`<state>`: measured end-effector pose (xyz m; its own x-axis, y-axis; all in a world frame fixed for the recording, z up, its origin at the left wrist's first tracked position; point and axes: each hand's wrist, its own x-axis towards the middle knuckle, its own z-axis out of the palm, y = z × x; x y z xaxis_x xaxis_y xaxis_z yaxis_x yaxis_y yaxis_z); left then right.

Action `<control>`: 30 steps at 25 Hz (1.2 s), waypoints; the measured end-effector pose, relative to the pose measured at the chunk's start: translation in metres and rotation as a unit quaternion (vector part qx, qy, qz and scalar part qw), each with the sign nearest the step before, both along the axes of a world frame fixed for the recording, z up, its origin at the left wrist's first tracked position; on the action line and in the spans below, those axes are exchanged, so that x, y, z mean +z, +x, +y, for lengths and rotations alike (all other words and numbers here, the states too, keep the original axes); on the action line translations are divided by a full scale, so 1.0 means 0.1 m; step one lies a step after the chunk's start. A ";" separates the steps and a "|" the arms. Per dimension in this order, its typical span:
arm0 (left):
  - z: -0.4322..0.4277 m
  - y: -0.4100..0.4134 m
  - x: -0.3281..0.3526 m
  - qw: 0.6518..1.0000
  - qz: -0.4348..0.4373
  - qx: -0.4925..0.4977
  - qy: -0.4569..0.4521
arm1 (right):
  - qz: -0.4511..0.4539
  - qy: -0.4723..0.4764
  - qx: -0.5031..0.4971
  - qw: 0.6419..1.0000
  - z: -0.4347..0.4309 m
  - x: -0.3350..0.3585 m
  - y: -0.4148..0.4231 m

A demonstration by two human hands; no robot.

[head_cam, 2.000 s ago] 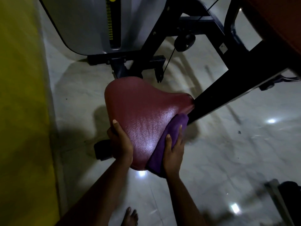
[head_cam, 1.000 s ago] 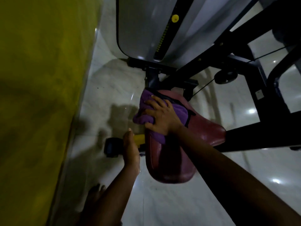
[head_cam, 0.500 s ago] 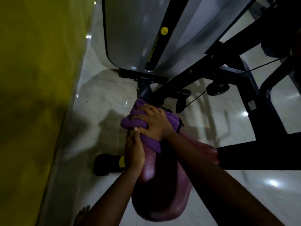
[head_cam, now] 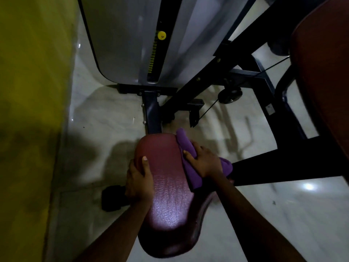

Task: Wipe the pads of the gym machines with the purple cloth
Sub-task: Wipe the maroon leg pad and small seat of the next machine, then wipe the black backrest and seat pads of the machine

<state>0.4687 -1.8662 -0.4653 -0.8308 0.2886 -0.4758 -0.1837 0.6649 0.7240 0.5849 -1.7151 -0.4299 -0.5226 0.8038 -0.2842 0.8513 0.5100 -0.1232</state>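
Observation:
A dark red leather seat pad (head_cam: pixel 168 195) of a gym machine fills the lower middle of the head view. My left hand (head_cam: pixel 138 181) grips the pad's left edge, thumb lying on top. My right hand (head_cam: pixel 204 161) presses the purple cloth (head_cam: pixel 190 173) against the pad's far right edge; the cloth hangs over that side and bunches under my palm. A second dark red pad (head_cam: pixel 324 76) stands at the upper right.
The machine's grey weight-stack cover (head_cam: pixel 128 40) with a yellow pin rises behind the seat. Black frame bars (head_cam: pixel 294 159) run to the right, with a pulley and cable. A yellow wall (head_cam: pixel 28 110) closes the left side. The floor (head_cam: pixel 105 118) is glossy pale tile.
My right hand has slid the cloth from the pad's far left tip across to its right edge. My left hand has shifted to grip the left edge. The view has tilted downward.

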 end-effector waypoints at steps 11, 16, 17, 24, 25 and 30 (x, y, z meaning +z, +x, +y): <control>-0.17 -0.19 0.12 0.981 -0.141 -0.063 0.115 | 0.041 0.137 -0.137 0.980 -1.24 0.11 -0.20; -0.44 -0.38 0.79 0.965 -0.145 -0.114 0.186 | 0.248 0.044 -0.186 0.950 -1.64 0.65 -0.27; -0.46 -0.38 0.98 0.959 -0.147 -0.120 0.209 | 0.299 0.056 -0.204 0.930 -1.67 0.84 -0.28; -0.29 -0.26 2.57 0.920 -0.107 -0.214 0.312 | 0.537 0.080 -0.305 0.783 -1.60 2.68 -0.08; -0.24 -0.22 2.76 0.904 -0.131 -0.222 0.342 | 0.555 0.076 -0.316 0.766 -1.56 2.85 -0.03; 0.12 0.30 3.59 0.827 -0.125 -0.341 0.430 | 0.633 0.107 -0.332 0.692 -1.33 3.46 0.47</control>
<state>0.4987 -1.8544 -0.1061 -0.2414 0.9703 0.0164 -0.1928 -0.0646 0.9791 0.6316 -1.8482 -0.0836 0.2597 0.9389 0.2260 0.1866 0.1808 -0.9657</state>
